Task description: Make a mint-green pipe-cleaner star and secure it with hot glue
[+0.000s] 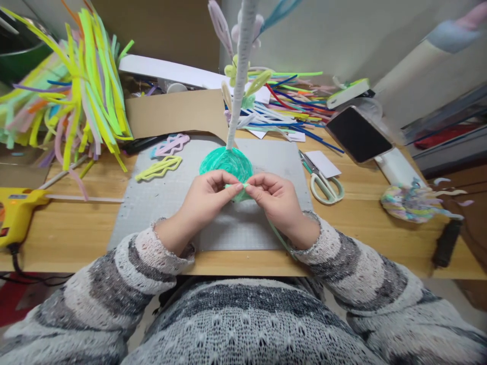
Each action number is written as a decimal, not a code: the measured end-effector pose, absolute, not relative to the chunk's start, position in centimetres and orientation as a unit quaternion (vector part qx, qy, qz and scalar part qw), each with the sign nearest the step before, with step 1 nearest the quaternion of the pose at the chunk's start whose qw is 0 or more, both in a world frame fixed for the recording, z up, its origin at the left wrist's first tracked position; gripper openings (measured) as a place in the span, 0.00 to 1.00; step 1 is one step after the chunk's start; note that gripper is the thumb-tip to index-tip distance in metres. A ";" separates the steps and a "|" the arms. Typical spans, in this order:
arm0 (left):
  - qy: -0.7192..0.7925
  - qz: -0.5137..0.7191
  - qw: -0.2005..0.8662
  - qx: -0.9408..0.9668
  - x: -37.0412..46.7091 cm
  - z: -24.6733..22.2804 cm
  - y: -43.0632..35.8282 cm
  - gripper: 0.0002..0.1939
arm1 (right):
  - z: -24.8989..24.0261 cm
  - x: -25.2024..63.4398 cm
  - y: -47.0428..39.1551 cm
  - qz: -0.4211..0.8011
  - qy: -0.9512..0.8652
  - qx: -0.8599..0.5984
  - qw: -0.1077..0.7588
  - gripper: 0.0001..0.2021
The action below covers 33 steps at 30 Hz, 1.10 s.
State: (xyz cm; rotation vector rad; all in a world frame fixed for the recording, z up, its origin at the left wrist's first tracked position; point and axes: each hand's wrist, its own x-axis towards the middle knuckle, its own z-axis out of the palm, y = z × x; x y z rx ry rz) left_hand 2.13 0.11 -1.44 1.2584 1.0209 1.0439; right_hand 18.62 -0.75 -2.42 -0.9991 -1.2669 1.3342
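Note:
My left hand (213, 195) and my right hand (276, 200) meet over the grey cutting mat, fingertips nearly touching. Both pinch a light green pipe cleaner (243, 194), bent into a small shape that my fingers partly hide. Its long tail runs down past my right wrist. Just behind my hands lies a round green coiled base (224, 162). A white wrapped stem (239, 86) rises from that base, with pipe-cleaner flowers around its upper part. To the left on the mat rest a yellow zigzag piece (160, 168) and a lilac zigzag piece (173, 145).
A yellow glue gun (19, 213) is at far left, below a big bundle of pipe cleaners (91, 81). Green-handled scissors (325, 187), a phone (358, 134) and a pastel braided ring (409, 203) lie on the right. Loose pipe cleaners (297, 109) spread behind the cutting mat (209, 233).

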 end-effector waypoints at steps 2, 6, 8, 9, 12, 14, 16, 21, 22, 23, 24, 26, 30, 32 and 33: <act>0.438 0.446 0.538 0.565 2.1 -1.5 0.1 0.10 | -2.5 18.6 -0.8 0.539 -0.532 -0.424 0.496 0.15; 0.442 0.452 0.486 0.603 2.1 -1.7 0.0 0.09 | -2.6 18.5 -0.7 0.533 -0.539 -0.434 0.487 0.16; 0.454 0.434 0.492 0.603 2.0 -1.8 0.1 0.10 | -2.5 18.6 -0.6 0.541 -0.534 -0.435 0.482 0.17; 0.457 0.424 0.500 0.602 2.0 -1.8 0.2 0.10 | -2.4 18.6 -0.5 0.547 -0.531 -0.436 0.478 0.17; 0.447 0.397 0.518 0.611 1.8 -1.8 0.3 0.12 | -2.2 18.9 -0.2 0.564 -0.532 -0.439 0.453 0.18; 0.446 0.375 0.519 0.625 1.7 -1.7 0.4 0.13 | -2.3 19.2 -0.1 0.572 -0.536 -0.441 0.437 0.17; 0.457 0.359 0.505 0.639 1.7 -1.6 0.3 0.13 | -2.5 19.4 0.1 0.576 -0.539 -0.444 0.425 0.17; 0.482 0.378 0.438 0.658 1.6 -1.4 0.0 0.07 | -2.7 19.5 0.5 0.598 -0.547 -0.425 0.403 0.14; 0.491 0.386 0.435 0.649 1.6 -1.4 0.0 0.07 | -2.6 19.6 0.6 0.605 -0.546 -0.414 0.406 0.13; 0.500 0.395 0.441 0.632 1.7 -1.3 0.0 0.07 | -2.4 19.6 0.7 0.611 -0.543 -0.403 0.412 0.12; 0.505 0.404 0.457 0.610 1.7 -1.3 0.0 0.08 | -2.2 19.6 0.7 0.615 -0.538 -0.395 0.419 0.12; 0.498 0.427 0.516 0.550 1.8 -1.1 0.0 0.10 | -1.8 19.8 0.8 0.623 -0.524 -0.386 0.434 0.12; 0.437 0.486 0.633 0.416 2.0 -0.9 0.2 0.14 | -1.5 20.0 0.7 0.646 -0.486 -0.370 0.458 0.12; 0.411 0.503 0.663 0.373 2.2 -0.8 0.2 0.14 | -1.6 19.9 0.6 0.641 -0.483 -0.369 0.470 0.13; 0.401 0.507 0.674 0.358 2.3 -0.8 0.2 0.14 | -1.6 19.8 0.5 0.632 -0.485 -0.370 0.478 0.13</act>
